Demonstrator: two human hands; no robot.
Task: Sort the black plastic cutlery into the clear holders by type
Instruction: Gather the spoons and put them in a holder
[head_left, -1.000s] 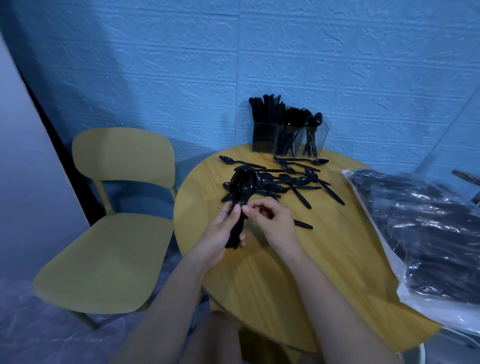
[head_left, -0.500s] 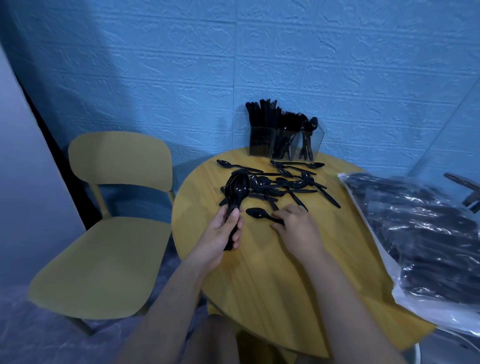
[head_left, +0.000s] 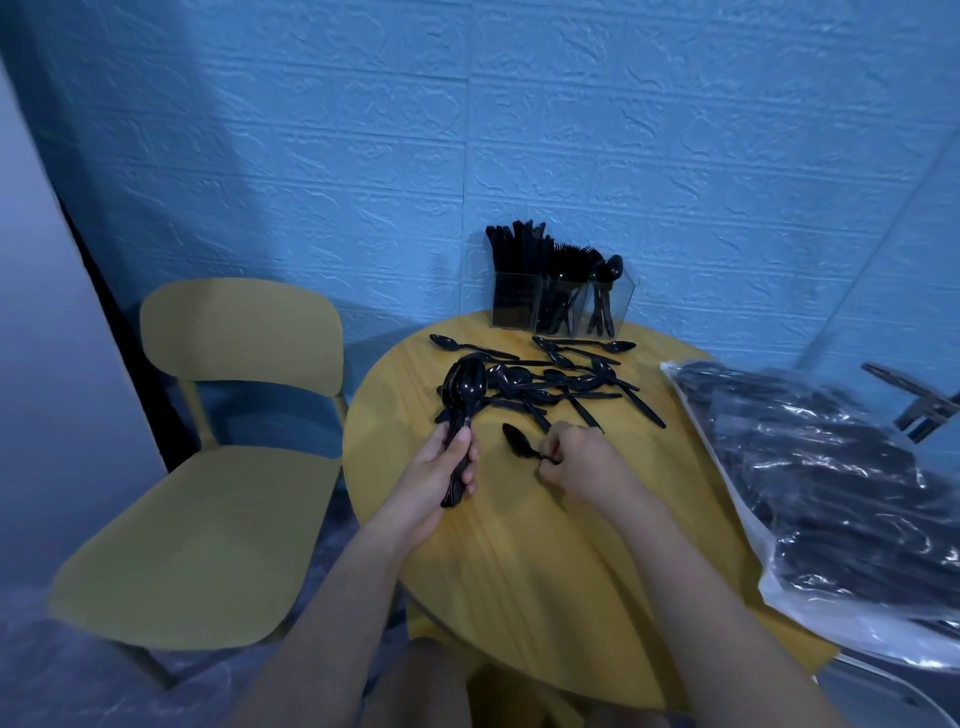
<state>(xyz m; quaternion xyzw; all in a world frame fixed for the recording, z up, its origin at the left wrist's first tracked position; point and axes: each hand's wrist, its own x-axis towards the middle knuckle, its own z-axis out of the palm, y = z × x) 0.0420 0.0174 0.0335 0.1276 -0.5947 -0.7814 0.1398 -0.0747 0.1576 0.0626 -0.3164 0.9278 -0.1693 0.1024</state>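
Note:
My left hand (head_left: 436, 478) grips a stacked bundle of black spoons (head_left: 464, 395) by the handles, bowls pointing away from me. My right hand (head_left: 582, 460) pinches the handle of a single black spoon (head_left: 517, 441) just above the round wooden table (head_left: 519, 571). Several loose black spoons (head_left: 566, 382) lie scattered beyond both hands. Three clear holders (head_left: 561, 306) stand at the table's far edge against the wall: knives on the left, forks in the middle, a few spoons on the right.
A clear plastic bag of black cutlery (head_left: 841, 493) covers the table's right side and hangs past its edge. A yellow chair (head_left: 208, 493) stands left of the table. A blue textured wall (head_left: 571, 130) is right behind the holders.
My right hand left the bundle, reached out to the right and took a single spoon by its handle. The left hand keeps the bundle and has lowered it a little.

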